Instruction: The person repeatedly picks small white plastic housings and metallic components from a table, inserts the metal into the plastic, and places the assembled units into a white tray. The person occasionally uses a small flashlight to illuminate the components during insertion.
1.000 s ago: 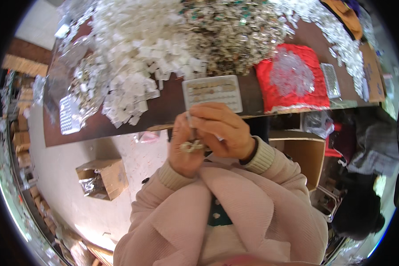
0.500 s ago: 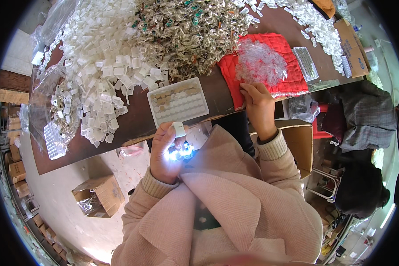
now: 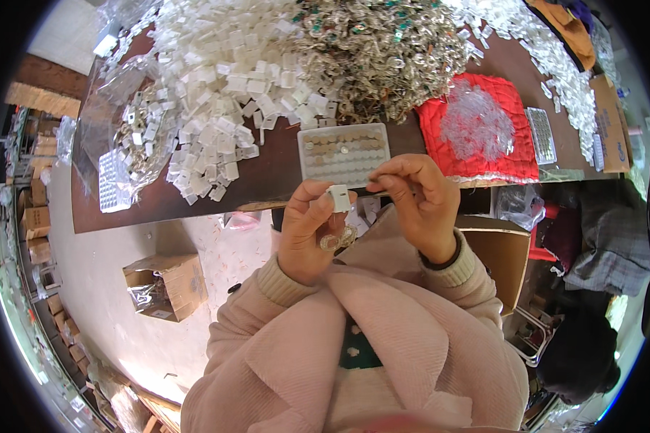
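Note:
My left hand (image 3: 307,231) is closed around a small white plastic battery box (image 3: 339,198), pinched between thumb and fingers in front of the table edge. A coil of thin wire string lights (image 3: 337,238) hangs beneath it by the palm, unlit. Just to the right, my right hand (image 3: 422,206) has its thumb and forefinger pressed together. Whatever they hold is too small to make out. Beyond both hands lies a white tray (image 3: 343,173) with rows of round button cells. A heap of clear plastic strips (image 3: 477,119) rests on a red quilted cloth (image 3: 516,162).
A large pile of white battery boxes (image 3: 224,108) covers the table's left side. Coiled light strings (image 3: 383,58) are heaped at the far middle, and more clear pieces (image 3: 556,58) lie far right. Cardboard boxes stand on the floor at left (image 3: 184,285) and beneath the table at right (image 3: 495,252).
My right hand has left the clear strips on the red cloth and come in beside my left hand. The string lights, glowing before, are now dark. The view has shifted.

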The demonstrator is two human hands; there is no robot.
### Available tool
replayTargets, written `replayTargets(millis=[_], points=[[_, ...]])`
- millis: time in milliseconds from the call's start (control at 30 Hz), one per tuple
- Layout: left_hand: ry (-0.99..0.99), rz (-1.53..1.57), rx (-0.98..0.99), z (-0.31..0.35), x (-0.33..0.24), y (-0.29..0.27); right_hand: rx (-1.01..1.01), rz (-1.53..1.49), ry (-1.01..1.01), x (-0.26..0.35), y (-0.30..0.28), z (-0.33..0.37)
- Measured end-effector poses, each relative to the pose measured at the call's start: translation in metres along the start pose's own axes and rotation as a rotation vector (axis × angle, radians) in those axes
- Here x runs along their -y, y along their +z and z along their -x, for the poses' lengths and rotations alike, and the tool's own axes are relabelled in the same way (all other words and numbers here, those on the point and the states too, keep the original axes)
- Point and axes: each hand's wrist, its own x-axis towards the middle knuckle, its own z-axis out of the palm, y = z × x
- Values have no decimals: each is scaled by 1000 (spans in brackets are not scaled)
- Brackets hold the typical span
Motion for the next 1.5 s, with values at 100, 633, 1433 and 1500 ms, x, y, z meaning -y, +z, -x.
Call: replayTargets(millis=[100, 633, 1433, 1500], points=[[-15, 39, -11, 3, -3, -1, 65, -62, -6, 10, 17, -2], [49, 14, -13, 1, -10, -16, 235, -23, 22, 18, 28, -7], [51, 55, -34, -10, -47, -47, 403, 1112, -713, -44, 22, -109], [68, -11, -58, -10, -49, -45, 291, 1018, -717, -40, 21, -114]])
